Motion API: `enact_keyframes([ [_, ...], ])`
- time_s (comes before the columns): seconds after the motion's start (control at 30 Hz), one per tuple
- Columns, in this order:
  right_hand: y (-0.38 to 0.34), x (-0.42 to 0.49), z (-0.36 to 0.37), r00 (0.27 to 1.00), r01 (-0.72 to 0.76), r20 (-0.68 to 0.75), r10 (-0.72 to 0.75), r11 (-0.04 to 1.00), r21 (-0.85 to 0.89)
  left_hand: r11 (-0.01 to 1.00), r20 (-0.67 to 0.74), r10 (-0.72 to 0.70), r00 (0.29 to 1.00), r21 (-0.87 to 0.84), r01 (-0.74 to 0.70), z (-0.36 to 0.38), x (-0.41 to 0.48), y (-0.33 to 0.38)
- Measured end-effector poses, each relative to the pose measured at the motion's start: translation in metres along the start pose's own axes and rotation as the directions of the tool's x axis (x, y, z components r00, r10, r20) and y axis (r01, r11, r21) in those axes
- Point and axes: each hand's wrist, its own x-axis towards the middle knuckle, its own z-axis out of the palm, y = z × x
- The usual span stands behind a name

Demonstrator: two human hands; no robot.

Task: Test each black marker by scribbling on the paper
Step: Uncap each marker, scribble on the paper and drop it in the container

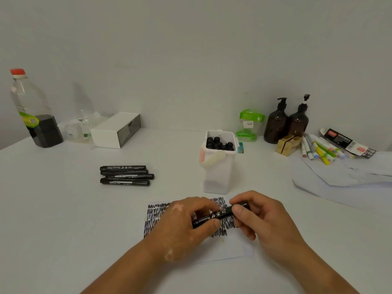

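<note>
Both hands hold one black cylindrical permanent marker (pixel 216 215) over the white paper sheet (pixel 229 248). The left hand (pixel 186 221) curls round its barrel and the right hand (pixel 261 217) pinches the other end. A white plastic tub of black markers (pixel 216 177) stands just beyond the sheet's scribbled far edge. Four loose black markers (pixel 126 175) lie well apart on the left, with bare white tabletop (pixel 63 209) between.

The left grip (pixel 182 222) covers the middle of the scribbled paper (pixel 154 219) and one end of the black marker (pixel 214 216); the right grip (pixel 262 218) hides the other end.
</note>
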Motion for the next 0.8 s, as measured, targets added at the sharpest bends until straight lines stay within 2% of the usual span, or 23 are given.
enact_keyframes([
  [0.17,-0.011,0.001,-0.024,0.983,0.092,-0.153,-0.101,0.994,-0.065,0.996,-0.011,-0.038,0.999,-0.086,0.037,-0.007,0.003,-0.006],
  [0.33,-0.059,0.022,-0.056,0.873,0.228,-0.392,-0.289,0.954,-0.195,0.988,-0.178,-0.117,0.977,-0.117,0.097,-0.017,0.009,-0.015],
  [0.4,-0.085,0.039,-0.061,0.835,0.247,-0.42,-0.356,0.924,-0.292,0.984,-0.217,-0.146,0.965,-0.131,0.119,-0.018,0.01,-0.018],
  [0.5,-0.117,0.072,-0.063,0.834,0.19,-0.36,-0.419,0.829,-0.525,0.982,-0.221,-0.168,0.961,-0.128,0.142,-0.016,0.01,-0.021],
  [0.6,-0.138,0.101,-0.054,0.86,0.105,-0.255,-0.443,0.642,-0.759,0.98,-0.223,-0.172,0.959,-0.141,0.143,-0.016,0.01,-0.022],
  [0.7,-0.147,0.124,-0.041,0.897,0.09,-0.149,-0.417,0.5,-0.861,0.979,-0.236,-0.175,0.956,-0.147,0.143,-0.017,0.011,-0.023],
  [0.8,-0.144,0.143,-0.03,0.943,0.078,-0.049,-0.328,0.363,-0.929,0.979,-0.239,-0.178,0.955,-0.141,0.148,-0.017,0.011,-0.022],
])
